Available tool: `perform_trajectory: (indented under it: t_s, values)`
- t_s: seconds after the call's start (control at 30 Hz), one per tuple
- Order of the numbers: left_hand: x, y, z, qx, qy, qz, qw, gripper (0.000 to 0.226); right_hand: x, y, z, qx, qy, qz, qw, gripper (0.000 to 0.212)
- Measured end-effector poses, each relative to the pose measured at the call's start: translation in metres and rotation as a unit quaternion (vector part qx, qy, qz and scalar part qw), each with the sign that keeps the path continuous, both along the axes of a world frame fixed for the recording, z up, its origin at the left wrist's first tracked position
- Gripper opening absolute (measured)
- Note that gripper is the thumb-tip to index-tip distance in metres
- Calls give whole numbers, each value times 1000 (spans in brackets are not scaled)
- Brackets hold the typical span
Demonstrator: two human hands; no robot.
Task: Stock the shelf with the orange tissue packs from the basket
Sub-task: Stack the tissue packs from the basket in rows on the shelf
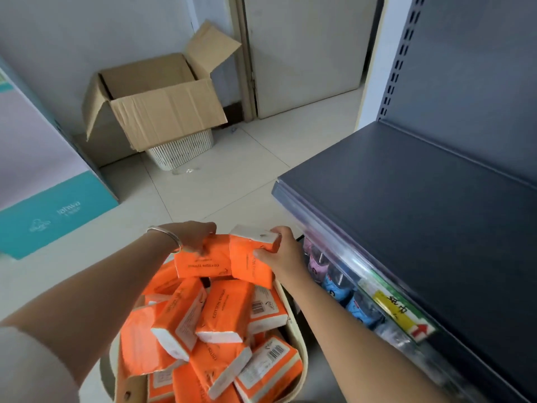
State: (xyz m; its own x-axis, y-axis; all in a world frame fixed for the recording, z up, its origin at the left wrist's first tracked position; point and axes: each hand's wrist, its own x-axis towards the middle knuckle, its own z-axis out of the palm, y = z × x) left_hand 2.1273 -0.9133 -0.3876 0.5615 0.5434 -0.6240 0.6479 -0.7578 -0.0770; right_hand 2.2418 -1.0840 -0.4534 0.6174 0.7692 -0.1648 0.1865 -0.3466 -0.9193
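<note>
Left hand (190, 237): curled over one orange tissue pack (203, 261) above the basket (299, 338).
Right hand (280, 253): gripping a second pack (250, 257) between thumb and fingers.
Shelf (406, 205): just right of basket.

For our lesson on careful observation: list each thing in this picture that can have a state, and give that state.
left hand, grips one orange pack over the basket.
right hand, grips a second orange pack beside it.
basket, heaped with loose packs.
shelf, top board holds no packs yet.
cardboard box, open, flaps spread.
door, shut.
</note>
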Motion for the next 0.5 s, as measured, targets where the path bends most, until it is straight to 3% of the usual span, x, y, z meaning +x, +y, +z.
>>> perform_trajectory:
  t_s: [0.13,0.23,0.37,0.5]
  values:
    - [3,-9,17,15,-34,-18,999,51,-10,-24,22,2,28,-24,999,45]
    - [-9,-18,28,32,-126,-2,992,47,-16,-38,45,21,-6,-34,999,40]
    - [-28,-39,52,52,-275,20,960,41,-35,-57,82,32,-17,-64,997,37]
    - [-45,-63,80,16,-382,53,923,44,-44,-78,122,19,-104,-104,989,33]
